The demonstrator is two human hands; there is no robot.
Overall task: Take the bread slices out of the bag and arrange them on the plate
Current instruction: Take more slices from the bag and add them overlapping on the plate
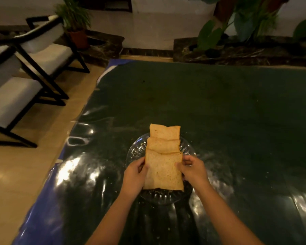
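Observation:
A clear glass plate (135, 152) sits on the dark table near its front. Three tan bread slices lie on it in an overlapping row running away from me: the far slice (164, 132), the middle slice (163, 145) and the near slice (163, 171) on top. My left hand (135, 175) grips the near slice's left edge and my right hand (193, 169) grips its right edge. No bag shows in the view.
The table (219, 106) has a dark green top under shiny clear plastic, with a blue edge on the left. Two black-framed chairs with white cushions (34, 68) stand on the tiled floor at the left. Potted plants (76, 23) line the far wall.

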